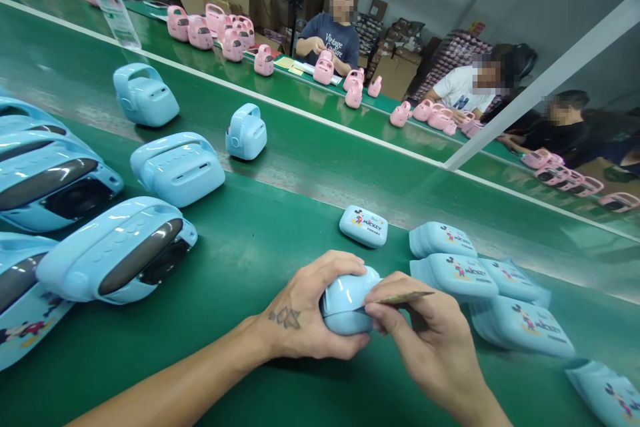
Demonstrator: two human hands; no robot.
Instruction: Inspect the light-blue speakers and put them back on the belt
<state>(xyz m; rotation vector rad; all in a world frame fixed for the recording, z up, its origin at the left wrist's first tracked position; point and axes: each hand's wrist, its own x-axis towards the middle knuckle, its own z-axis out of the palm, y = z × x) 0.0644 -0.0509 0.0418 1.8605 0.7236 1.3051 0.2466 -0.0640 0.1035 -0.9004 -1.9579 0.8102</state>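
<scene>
Near the front middle, my left hand [320,310] is wrapped around a light blue rounded casing [345,300] with a seam along its side. My right hand [425,333] pinches a thin, flat, pointed strip [405,297], brownish in colour. Its fingertips are against the casing's right side at the seam; the strip's other end is hidden by them. Just beyond my hands lies a light blue case [363,227] with a Mickey print. More printed blue cases [463,275] lie to the right in overlapping groups.
Light blue handled speakers [120,253] crowd the green table's left side, and a smaller one [246,132] stands farther back. Behind a pale rail, pink handled units [200,32] line the far bench, where several people sit. A clear bottle [114,10] and a slanted white post [545,83] stand there.
</scene>
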